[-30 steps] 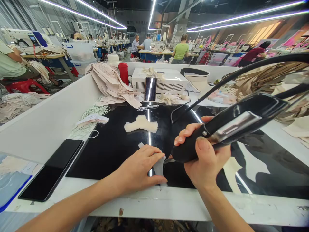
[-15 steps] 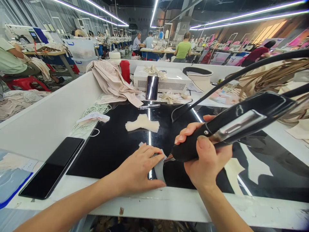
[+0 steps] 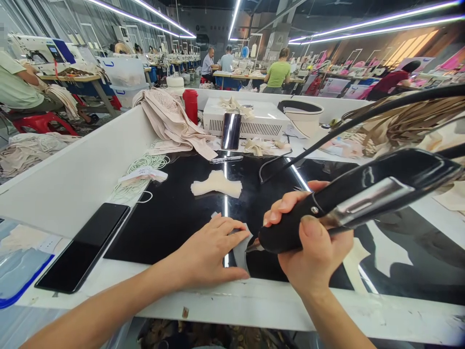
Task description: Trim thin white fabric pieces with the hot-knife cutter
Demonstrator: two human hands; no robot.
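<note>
My left hand (image 3: 209, 249) lies flat with its fingers stretched out, pressing a small grey piece of thin material (image 3: 240, 252) onto the shiny black work surface (image 3: 163, 223). Most of that piece is under the fingers. Wrapped in my right hand (image 3: 316, 257) is a black corded hand tool (image 3: 363, 186) with a metal lever along its side. Its narrow metal tip (image 3: 255, 245) meets the right edge of the grey piece. Beyond my left hand lies a stack of cream cut pieces (image 3: 217, 184). Two pale cut pieces (image 3: 388, 252) (image 3: 356, 264) rest right of my right hand.
A black phone (image 3: 83, 247) lies at the left. Pale green cord (image 3: 140, 172) and draped beige fabric (image 3: 170, 121) are behind it. At the back stand a red cup (image 3: 190, 106), a vented white box (image 3: 247, 121) and an upright phone (image 3: 231, 131). The tool's black cable (image 3: 345, 128) arches across the right.
The tool's tip has slid a little toward me along the grey piece's edge, and its rear end has dropped. My left hand stays in place. The view has shifted slightly.
</note>
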